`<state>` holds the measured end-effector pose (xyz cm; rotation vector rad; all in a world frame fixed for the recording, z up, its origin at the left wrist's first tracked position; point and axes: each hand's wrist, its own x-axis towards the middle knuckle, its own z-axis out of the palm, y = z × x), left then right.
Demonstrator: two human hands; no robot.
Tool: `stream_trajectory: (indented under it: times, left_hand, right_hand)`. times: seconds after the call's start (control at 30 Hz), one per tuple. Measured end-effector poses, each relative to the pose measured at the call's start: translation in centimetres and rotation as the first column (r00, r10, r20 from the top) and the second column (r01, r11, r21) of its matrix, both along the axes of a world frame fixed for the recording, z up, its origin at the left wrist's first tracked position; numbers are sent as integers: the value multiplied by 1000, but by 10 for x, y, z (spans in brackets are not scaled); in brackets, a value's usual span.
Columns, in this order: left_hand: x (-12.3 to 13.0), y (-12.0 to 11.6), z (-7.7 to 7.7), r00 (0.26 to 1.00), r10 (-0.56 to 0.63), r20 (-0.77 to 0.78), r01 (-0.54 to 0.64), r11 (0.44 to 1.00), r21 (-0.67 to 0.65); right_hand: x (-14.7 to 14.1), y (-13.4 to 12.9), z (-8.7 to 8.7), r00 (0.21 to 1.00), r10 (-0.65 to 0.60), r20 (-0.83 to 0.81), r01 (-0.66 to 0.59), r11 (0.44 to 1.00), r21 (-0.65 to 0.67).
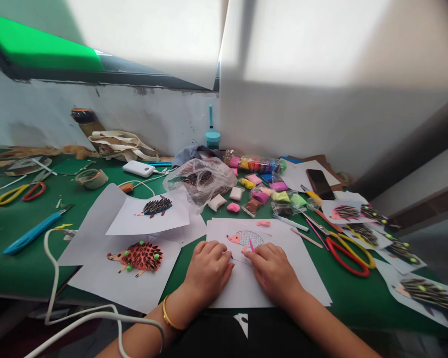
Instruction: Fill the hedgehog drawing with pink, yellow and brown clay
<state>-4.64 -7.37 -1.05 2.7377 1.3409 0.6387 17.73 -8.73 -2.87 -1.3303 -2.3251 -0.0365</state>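
A hedgehog drawing [249, 238] with a pink clay face and a blue-dotted body lies on white paper [298, 268] in front of me. My right hand [274, 268] is closed on a slim pink clay tool [251, 244], its tip over the hedgehog's lower body. Beside those fingertips is a small pink clay piece [244, 250] on the drawing. My left hand [209, 271] rests on the paper's left part, fingers bent and thumb apart, with nothing visible in it. Above the drawing sits another bit of pink clay [263, 223].
Several packets of coloured clay [261, 194] lie behind the paper. On the right are red-and-yellow scissors [347, 253], a phone [319, 184] and finished hedgehog pictures [425, 293]. To the left are a red hedgehog picture [142, 257], a blue cutter [33, 232] and a white cable [52, 288].
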Motion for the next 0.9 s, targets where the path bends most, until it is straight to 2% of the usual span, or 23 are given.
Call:
stream_trajectory:
  times: [0.13, 0.27, 0.43, 0.6, 0.8, 0.9]
  left_hand:
    - [3, 5, -3, 1000, -10, 2, 10, 1000, -23]
    - [3, 9, -5, 1000, 0, 23, 1, 999, -51]
    - [2, 10, -8, 999, 1, 44, 2, 998, -64]
    - [1, 10, -9, 998, 6, 54, -2, 998, -63]
    - [2, 10, -9, 998, 18, 59, -14, 998, -64]
    - [2, 10, -9, 998, 23, 58, -19, 998, -67]
  right_hand:
    - [-3, -4, 1, 998, 56, -14, -56, 998, -18]
    - [-13, -5, 6, 994, 96, 57, -93, 994, -57]
    - [-19, 0, 8, 983, 55, 176, -45, 997, -58]
    - [-15, 5, 3, 980, -26, 197, 26, 1000, 7]
    - [-16, -1, 5, 981, 37, 189, -33, 999, -23]
    - [-18, -1, 4, 977, 20, 212, -15, 1000, -23]
